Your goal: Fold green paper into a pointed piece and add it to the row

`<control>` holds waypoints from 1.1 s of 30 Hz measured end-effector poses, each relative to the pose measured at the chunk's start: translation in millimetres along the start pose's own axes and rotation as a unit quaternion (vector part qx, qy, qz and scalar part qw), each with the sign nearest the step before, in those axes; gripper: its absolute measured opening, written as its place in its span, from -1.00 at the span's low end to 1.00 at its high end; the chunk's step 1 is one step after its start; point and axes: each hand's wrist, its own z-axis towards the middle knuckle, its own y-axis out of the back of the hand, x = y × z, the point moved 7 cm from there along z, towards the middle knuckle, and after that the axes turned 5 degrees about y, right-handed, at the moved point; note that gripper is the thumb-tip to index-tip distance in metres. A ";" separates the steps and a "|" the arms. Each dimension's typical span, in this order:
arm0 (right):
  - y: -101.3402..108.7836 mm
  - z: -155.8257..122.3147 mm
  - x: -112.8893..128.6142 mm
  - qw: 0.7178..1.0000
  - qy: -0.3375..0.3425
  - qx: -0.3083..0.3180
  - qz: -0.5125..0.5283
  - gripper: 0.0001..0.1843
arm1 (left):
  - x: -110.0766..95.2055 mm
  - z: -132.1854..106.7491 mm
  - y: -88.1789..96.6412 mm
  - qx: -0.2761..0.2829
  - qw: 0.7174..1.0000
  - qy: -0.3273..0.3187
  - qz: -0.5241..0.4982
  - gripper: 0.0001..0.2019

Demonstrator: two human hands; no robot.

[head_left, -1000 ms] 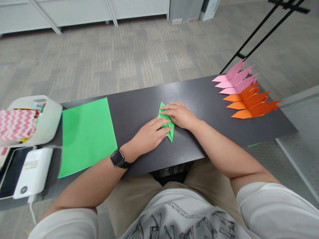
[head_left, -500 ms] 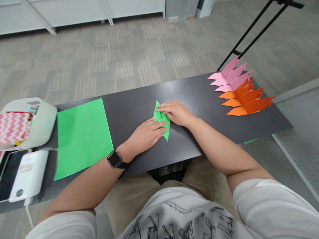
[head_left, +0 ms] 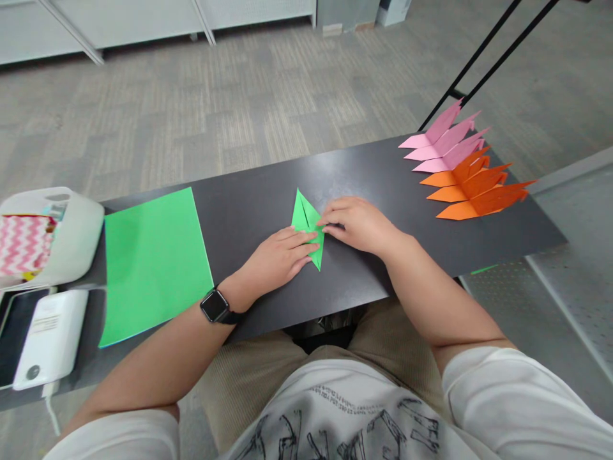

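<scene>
A green folded paper [head_left: 306, 220], shaped as a narrow diamond with a dark slit down its upper half, lies on the dark table. My left hand [head_left: 282, 252] rests flat across its lower half, fingers stretched out and covering part of it. At the paper's right edge, the thumb and fingertips of my right hand [head_left: 352, 223] are closed together in a pinch on the side corner. The upper point of the paper is uncovered.
Left of my hands lies a stack of green paper sheets [head_left: 156, 262]. Further left are a white basket [head_left: 83, 236], a white power bank [head_left: 52, 338] and a phone [head_left: 22, 329]. Folded pink paper pieces [head_left: 443, 144] and orange paper pieces [head_left: 472, 188] stand at the table's right end.
My right hand has moved from lying on the paper's upper half to its right edge, where its fingers have closed. My left hand stays on the lower half.
</scene>
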 end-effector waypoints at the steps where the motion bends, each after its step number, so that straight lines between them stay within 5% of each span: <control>1: 0.8 -5.2 5.5 1.000 0.002 0.004 -0.005 -0.79 | 0.7 0.0 -0.7 0.002 1.000 0.001 -0.004 -0.67; 11: -26.4 -63.9 43.9 0.999 0.023 -0.029 -0.024 -0.67 | 2.7 1.2 -1.9 0.002 1.000 0.009 -0.023 -0.68; 33: -37.8 -90.1 60.7 0.999 0.002 -0.040 0.007 -0.56 | 3.4 2.9 0.4 0.010 0.999 0.015 -0.026 -0.67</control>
